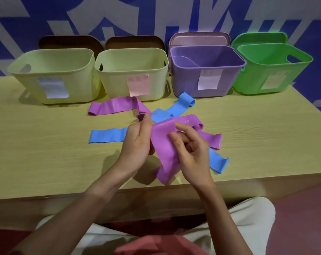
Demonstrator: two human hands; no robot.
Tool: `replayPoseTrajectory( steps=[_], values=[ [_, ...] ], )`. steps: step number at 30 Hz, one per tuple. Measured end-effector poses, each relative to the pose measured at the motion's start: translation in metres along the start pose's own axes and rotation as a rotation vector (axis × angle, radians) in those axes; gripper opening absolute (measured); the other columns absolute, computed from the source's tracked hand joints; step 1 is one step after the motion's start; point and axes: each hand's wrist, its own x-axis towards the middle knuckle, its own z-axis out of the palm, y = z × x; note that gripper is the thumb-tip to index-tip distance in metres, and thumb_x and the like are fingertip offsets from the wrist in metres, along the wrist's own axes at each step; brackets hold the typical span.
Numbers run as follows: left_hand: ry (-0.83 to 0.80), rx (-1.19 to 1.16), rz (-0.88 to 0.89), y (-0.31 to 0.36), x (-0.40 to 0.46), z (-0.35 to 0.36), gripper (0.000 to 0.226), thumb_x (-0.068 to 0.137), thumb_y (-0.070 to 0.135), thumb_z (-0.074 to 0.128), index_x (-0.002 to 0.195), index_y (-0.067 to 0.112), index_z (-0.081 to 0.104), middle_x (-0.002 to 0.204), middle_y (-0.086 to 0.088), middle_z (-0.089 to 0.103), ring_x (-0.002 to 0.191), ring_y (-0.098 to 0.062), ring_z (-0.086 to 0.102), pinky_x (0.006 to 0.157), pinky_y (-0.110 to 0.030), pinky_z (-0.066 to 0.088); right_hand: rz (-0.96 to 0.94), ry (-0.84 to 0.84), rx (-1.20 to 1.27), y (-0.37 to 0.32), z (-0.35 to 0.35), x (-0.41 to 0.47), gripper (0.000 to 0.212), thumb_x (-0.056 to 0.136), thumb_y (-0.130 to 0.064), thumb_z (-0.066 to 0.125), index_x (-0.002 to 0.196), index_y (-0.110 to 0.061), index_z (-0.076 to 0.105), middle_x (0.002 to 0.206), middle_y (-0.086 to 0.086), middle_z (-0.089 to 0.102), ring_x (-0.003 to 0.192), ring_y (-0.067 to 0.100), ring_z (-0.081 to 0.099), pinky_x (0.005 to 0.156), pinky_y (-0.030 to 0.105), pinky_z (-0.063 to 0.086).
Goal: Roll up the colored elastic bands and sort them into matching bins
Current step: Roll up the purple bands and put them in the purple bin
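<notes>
Both hands are raised just above the table point(45, 162), forearms angled inward, sharing one purple band point(165, 142). The left hand point(137, 142) grips its upper edge with curled fingers, while the right hand point(191, 150) pinches the band between thumb and bent fingers. Its lower end hangs near the table's front edge.

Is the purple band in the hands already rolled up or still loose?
Still loose. The purple band hangs as a flat strip between the left hand and right hand, with no roll formed.
</notes>
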Motion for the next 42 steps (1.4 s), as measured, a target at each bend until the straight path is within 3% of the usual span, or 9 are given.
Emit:
replayPoseTrajectory(
  steps=[4, 10, 14, 18, 22, 27, 33, 37, 42],
  values=[
    [-0.083, -0.188, -0.247, 0.005, -0.002, 0.001, 0.04, 0.102, 0.027, 0.035, 0.066, 0.01, 0.04, 0.045, 0.001, 0.031, 0.038, -0.009, 0.027, 0.038, -0.015, 0.022, -0.015, -0.056, -0.023, -0.001, -0.003, 0.0, 0.041, 0.096, -0.006, 0.053, 0.13, -0.028, 0.053, 0.056, 0.01, 0.031, 0.054, 0.008, 0.028, 0.055, 0.017, 0.027],
    [-0.111, -0.074, -0.262, 0.003, 0.002, -0.003, 0.039, 0.1, 0.029, 0.04, 0.065, 0.013, 0.037, 0.049, 0.0, 0.027, 0.041, -0.01, 0.024, 0.039, -0.017, 0.019, -0.005, -0.036, -0.096, 0.001, -0.002, -0.003, 0.019, 0.094, -0.015, 0.053, 0.109, -0.026, 0.059, 0.078, 0.011, 0.06, 0.066, 0.023, 0.053, 0.06, 0.026, 0.042],
    [-0.096, 0.01, -0.187, -0.001, 0.003, -0.006, 0.051, 0.101, 0.029, 0.039, 0.053, 0.013, 0.031, 0.043, 0.004, 0.026, 0.039, -0.009, 0.023, 0.039, -0.019, 0.02, 0.05, -0.045, -0.162, 0.004, 0.0, -0.003, 0.017, 0.093, -0.017, 0.052, 0.105, -0.011, 0.063, 0.085, -0.008, 0.064, 0.069, 0.009, 0.055, 0.064, 0.014, 0.042],
    [-0.107, 0.138, -0.026, -0.011, -0.001, -0.01, 0.058, 0.099, 0.046, 0.036, 0.052, 0.013, 0.03, 0.046, 0.005, 0.027, 0.045, -0.011, 0.026, 0.048, -0.028, 0.024, 0.031, -0.047, -0.206, 0.007, 0.001, -0.002, 0.008, 0.094, -0.018, 0.053, 0.096, -0.018, 0.061, 0.08, -0.024, 0.063, 0.069, -0.002, 0.055, 0.063, 0.01, 0.04],
    [-0.11, 0.447, 0.228, -0.024, -0.005, -0.016, 0.049, 0.093, 0.052, 0.026, 0.055, 0.022, 0.028, 0.046, 0.006, 0.029, 0.048, -0.011, 0.032, 0.053, -0.038, 0.029, 0.014, -0.062, -0.204, 0.01, 0.001, 0.0, 0.007, 0.093, -0.016, 0.054, 0.092, -0.018, 0.061, 0.077, -0.024, 0.062, 0.068, -0.004, 0.055, 0.063, 0.009, 0.04],
    [-0.051, 0.52, 0.364, -0.026, -0.005, -0.016, 0.044, 0.097, 0.043, 0.025, 0.055, 0.031, 0.022, 0.043, 0.01, 0.025, 0.046, -0.013, 0.035, 0.048, -0.03, 0.024, 0.062, -0.058, -0.11, 0.008, 0.006, 0.0, 0.009, 0.093, -0.02, 0.054, 0.089, -0.024, 0.06, 0.072, -0.021, 0.061, 0.065, -0.004, 0.052, 0.061, 0.011, 0.039],
    [-0.037, 0.157, 0.064, -0.015, -0.005, -0.009, 0.055, 0.101, 0.04, 0.036, 0.05, 0.02, 0.028, 0.041, 0.009, 0.028, 0.04, -0.007, 0.027, 0.043, -0.024, 0.025, 0.086, -0.109, 0.03, 0.003, -0.001, 0.003, 0.031, 0.093, -0.007, 0.06, 0.123, -0.015, 0.061, 0.057, -0.01, 0.032, 0.054, 0.004, 0.03, 0.054, 0.014, 0.027],
    [-0.082, -0.108, -0.264, -0.002, -0.007, -0.002, 0.047, 0.1, 0.036, 0.038, 0.057, 0.017, 0.033, 0.041, 0.004, 0.028, 0.035, -0.008, 0.025, 0.038, -0.015, 0.019, 0.093, -0.097, 0.069, -0.001, -0.001, 0.007, 0.022, 0.09, -0.016, 0.062, 0.112, -0.019, 0.065, 0.08, 0.03, 0.058, 0.072, 0.021, 0.053, 0.064, 0.036, 0.044],
    [-0.18, -0.018, -0.243, -0.006, -0.001, -0.001, 0.046, 0.1, 0.036, 0.039, 0.062, 0.01, 0.038, 0.047, 0.001, 0.03, 0.04, -0.009, 0.027, 0.04, -0.017, 0.022, 0.092, -0.057, -0.042, 0.003, -0.005, 0.003, 0.008, 0.089, -0.017, 0.063, 0.097, -0.019, 0.065, 0.078, 0.004, 0.066, 0.075, 0.009, 0.06, 0.066, 0.023, 0.047]
  ],
)
